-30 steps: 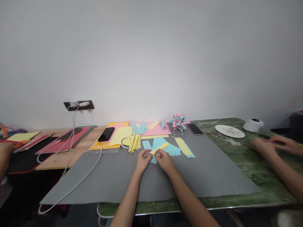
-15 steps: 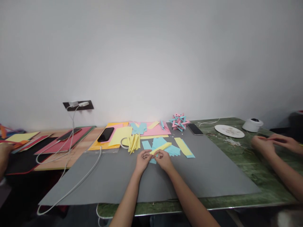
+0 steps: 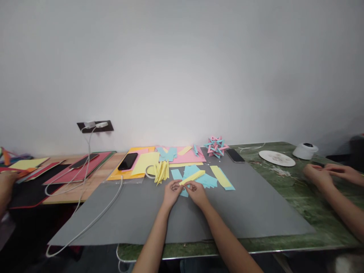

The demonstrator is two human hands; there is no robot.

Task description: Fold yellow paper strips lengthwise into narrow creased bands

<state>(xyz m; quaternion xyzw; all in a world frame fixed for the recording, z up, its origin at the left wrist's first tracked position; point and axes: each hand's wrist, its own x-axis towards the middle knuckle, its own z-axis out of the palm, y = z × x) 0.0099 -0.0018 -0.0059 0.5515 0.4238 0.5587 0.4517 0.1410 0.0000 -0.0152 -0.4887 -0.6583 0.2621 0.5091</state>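
left hand [image 3: 171, 193]: fingers pinching yellow strip [image 3: 195, 176]
right hand [image 3: 197, 193]: same — pinching it
blue paper [image 3: 209, 181]: messy pile — close by

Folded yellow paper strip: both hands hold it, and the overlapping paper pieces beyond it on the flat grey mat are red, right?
Not red: the head view shows light blue overlapping paper pieces. The rest holds: left hand and right hand grip the folded yellow paper strip, with the pieces beyond on the grey mat.
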